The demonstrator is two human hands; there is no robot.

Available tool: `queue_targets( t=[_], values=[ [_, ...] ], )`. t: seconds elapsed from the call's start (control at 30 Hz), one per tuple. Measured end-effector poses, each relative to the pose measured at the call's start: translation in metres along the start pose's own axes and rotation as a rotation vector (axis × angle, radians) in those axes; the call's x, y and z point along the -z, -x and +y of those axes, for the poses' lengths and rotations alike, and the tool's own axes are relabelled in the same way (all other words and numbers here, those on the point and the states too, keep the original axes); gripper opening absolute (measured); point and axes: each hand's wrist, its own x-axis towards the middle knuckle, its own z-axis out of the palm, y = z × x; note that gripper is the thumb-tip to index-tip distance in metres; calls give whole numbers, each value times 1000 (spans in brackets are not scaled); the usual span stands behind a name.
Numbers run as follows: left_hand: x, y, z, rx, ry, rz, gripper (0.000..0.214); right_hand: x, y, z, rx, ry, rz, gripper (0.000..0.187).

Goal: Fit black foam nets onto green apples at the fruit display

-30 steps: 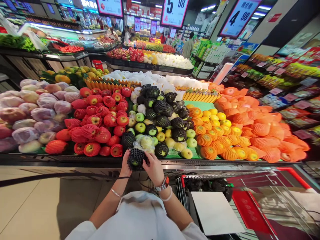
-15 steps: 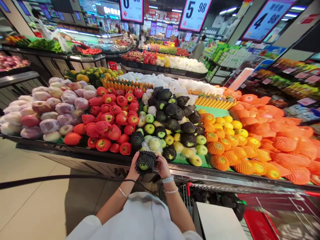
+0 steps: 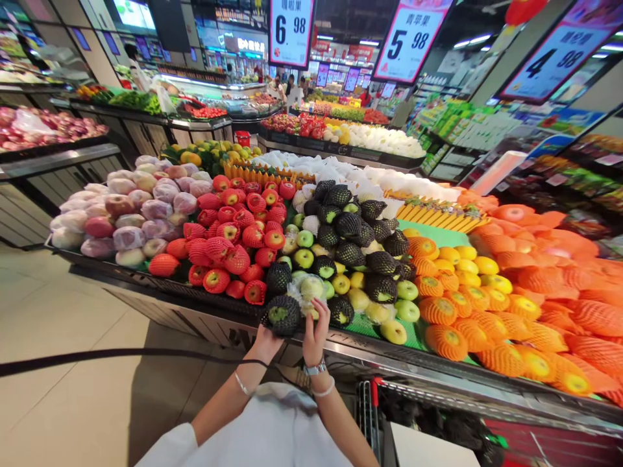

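Observation:
My left hand point(image 3: 267, 344) holds a green apple in a black foam net point(image 3: 282, 316) from below, at the front edge of the stand. Most of that hand's fingers are hidden under the apple. My right hand point(image 3: 316, 331) is just right of it, its fingers stretched up and apart, the tips at a pale green apple in clear plastic wrap point(image 3: 310, 287). Behind both hands rises a pile of green apples, many in black foam nets point(image 3: 348, 225). Another netted apple point(image 3: 279, 277) lies left of the wrapped one.
Red apples in red nets point(image 3: 228, 246) lie to the left, plastic-wrapped pale fruit point(image 3: 129, 217) beyond. Orange-netted fruit point(image 3: 487, 324) fills the right side. A shopping cart with a white box point(image 3: 428, 444) stands at my lower right. A dark cable point(image 3: 121, 353) crosses in front of the stand.
My right hand has let go of the netted apple and reached up to the wrapped one. My left hand keeps the netted apple, now turned. The view has swung slightly left.

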Motion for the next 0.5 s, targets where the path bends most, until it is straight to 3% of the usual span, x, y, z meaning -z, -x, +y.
queue_targets(
  t=[0.07,0.17,0.3,0.5],
  values=[
    [-12,6,9,32,7,62,27,5,-1,-10,149,40,-148,36],
    [-31,15,21,91,-12,106,29,7,-4,-20,195,6,-341,49],
    [-43,24,24,160,-63,57,33,2,-6,-13,51,-114,-280,66],
    [-36,24,14,144,-113,-85,13,0,-4,16,-214,-221,-145,76]
  ],
)
